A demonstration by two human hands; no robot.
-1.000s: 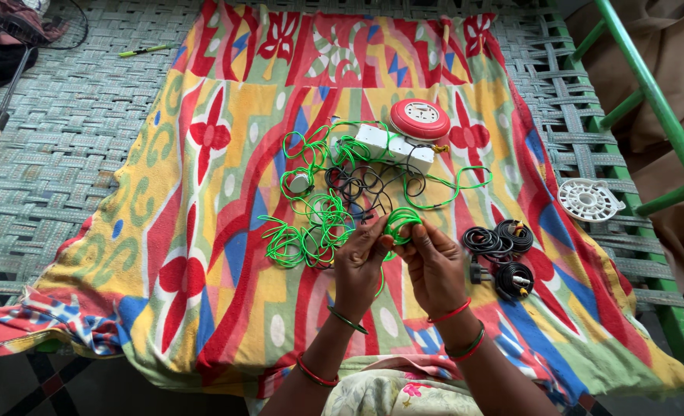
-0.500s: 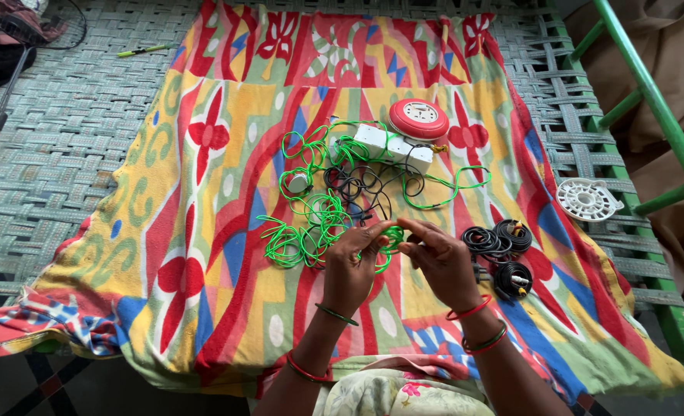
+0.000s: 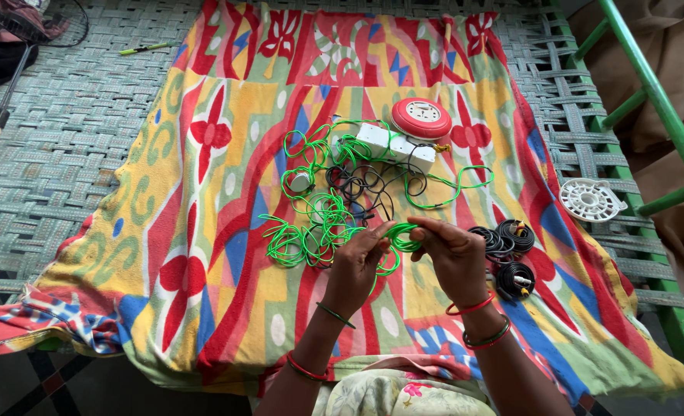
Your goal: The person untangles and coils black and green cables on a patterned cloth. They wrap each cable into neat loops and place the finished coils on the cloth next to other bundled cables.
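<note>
Head view: over a bright patterned cloth (image 3: 203, 192), the left hand (image 3: 357, 266) and right hand (image 3: 453, 254) both pinch a small coil of green wire (image 3: 398, 237). Its tail runs into a nearby green tangle (image 3: 311, 231); pulling could snag and tighten it.

The hands (image 3: 403, 258) hide part of the green wire (image 3: 311, 231).
</note>
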